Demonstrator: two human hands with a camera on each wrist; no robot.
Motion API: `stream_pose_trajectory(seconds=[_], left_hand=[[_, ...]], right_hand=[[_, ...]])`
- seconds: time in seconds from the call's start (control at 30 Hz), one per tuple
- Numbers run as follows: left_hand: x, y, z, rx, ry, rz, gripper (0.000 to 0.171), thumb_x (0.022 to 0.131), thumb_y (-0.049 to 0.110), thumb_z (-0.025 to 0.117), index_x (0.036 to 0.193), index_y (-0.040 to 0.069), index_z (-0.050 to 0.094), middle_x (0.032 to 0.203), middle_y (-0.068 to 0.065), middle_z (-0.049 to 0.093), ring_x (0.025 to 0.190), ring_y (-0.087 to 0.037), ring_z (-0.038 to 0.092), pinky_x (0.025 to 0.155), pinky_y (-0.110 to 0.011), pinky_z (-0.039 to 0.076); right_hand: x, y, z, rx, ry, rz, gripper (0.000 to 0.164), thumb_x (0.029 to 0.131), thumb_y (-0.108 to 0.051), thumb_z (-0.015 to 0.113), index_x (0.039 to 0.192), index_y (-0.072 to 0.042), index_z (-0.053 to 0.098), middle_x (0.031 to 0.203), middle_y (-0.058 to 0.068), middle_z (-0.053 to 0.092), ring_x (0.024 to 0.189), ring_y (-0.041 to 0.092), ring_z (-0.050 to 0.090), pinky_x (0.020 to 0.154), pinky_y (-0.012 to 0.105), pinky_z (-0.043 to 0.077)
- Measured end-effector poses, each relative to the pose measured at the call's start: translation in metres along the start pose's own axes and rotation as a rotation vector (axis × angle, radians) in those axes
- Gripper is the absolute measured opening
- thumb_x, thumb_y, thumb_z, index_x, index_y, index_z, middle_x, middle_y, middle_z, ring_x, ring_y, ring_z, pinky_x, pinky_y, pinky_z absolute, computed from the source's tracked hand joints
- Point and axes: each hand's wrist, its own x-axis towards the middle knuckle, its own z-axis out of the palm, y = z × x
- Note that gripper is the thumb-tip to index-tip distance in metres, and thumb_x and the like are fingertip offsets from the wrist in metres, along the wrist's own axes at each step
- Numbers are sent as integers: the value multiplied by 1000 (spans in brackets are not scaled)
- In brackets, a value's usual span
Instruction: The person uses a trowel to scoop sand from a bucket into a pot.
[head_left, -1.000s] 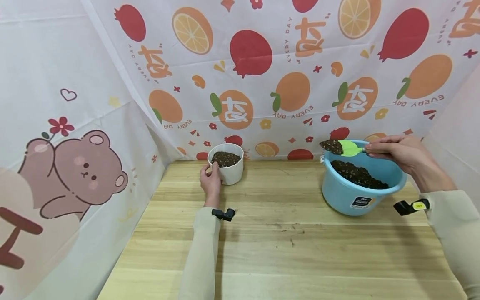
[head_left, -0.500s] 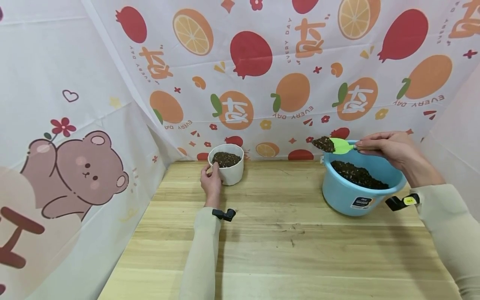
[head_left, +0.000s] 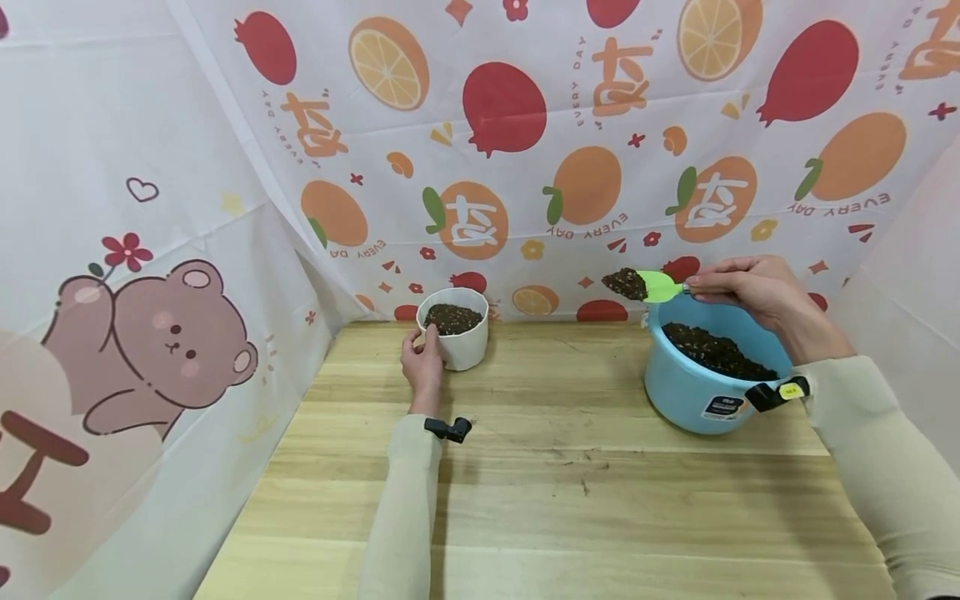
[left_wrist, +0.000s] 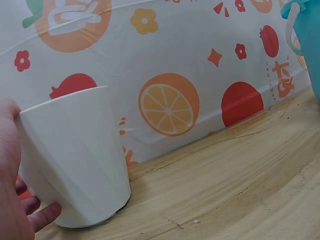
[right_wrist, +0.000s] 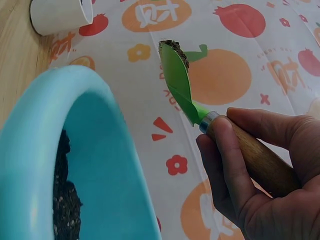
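Across the wood-grained desk (head_left: 525, 517), I see the left grip (head_left: 423, 367) holding the white pot (head_left: 465, 351) at eleven o'clock. The right grip (head_left: 761, 292), clasping a wood-handled trowel (head_left: 662, 287) of crumbly soil (head_left: 625, 283), has shifted toward nine, by the smooth blue bucket (head_left: 675, 385).

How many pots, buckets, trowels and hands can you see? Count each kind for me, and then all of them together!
White pot: 1
Blue bucket: 1
Green trowel: 1
Left hand and right hand: 2
Total: 5
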Motion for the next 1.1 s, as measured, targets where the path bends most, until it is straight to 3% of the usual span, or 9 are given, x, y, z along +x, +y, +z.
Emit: stream_pose_trajectory(seconds=[0.23,0.47,0.6,1.1], left_hand=[[-1,1,-1,2,5,-6,48,96,49,63,133,18,60,90,2,52,64,-7,53,58,-18,48],[0,1,-2,7,0,-9,50,96,49,62,135,18,59,91,1,52,67,-7,53,59,-19,48],[-1,2,-1,6,-3,-10,50,96,49,62,134,18,59,92,1,52,67,-8,53,60,-19,48],[0,2,0,7,7,-10,48,96,47,62,134,17,59,91,1,52,68,-9,53,60,-20,47]], right_hand=[[7,-5,12,-16,-6,11,6,87,-26,80,91,-22,81,86,-8,79,83,12,78,76,26,63],[14,-14,30,-13,-24,6,11,88,-25,80,97,-19,81,88,-8,79,84,11,78,77,27,63],[17,-18,37,-21,-30,-3,4,89,-24,78,92,-24,81,87,-8,79,82,10,78,76,27,63],[33,-24,57,-4,-22,-10,6,90,-19,77,86,-22,81,83,-8,78,79,11,77,75,26,63]])
